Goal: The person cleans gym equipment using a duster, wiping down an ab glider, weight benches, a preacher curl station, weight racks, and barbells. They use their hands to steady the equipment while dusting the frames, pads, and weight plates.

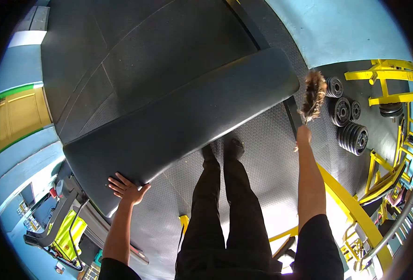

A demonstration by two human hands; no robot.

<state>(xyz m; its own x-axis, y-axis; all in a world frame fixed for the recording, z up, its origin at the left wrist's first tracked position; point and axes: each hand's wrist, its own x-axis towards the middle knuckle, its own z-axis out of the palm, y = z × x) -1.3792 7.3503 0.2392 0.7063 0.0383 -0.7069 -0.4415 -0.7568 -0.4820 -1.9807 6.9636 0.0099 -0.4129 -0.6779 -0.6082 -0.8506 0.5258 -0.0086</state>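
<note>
A long black padded bench point(183, 109) runs diagonally across the view, its right end higher in the frame. My left hand point(126, 189) lies with spread fingers on the bench's near edge, toward its left end, holding nothing. Off the bench's right end, my right hand point(303, 135) is closed around the handle of a brown feather duster point(314, 95). The duster's feathers point away from me, beside the pad and apart from it. Most of the handle is hidden in my fingers.
Black weight plates point(353, 138) are stacked on the floor at the right, near yellow metal racks point(383, 74). A yellow frame bar point(344, 198) curves along my right side. At the lower left is a treadmill point(59, 219). My legs stand close to the bench's near side.
</note>
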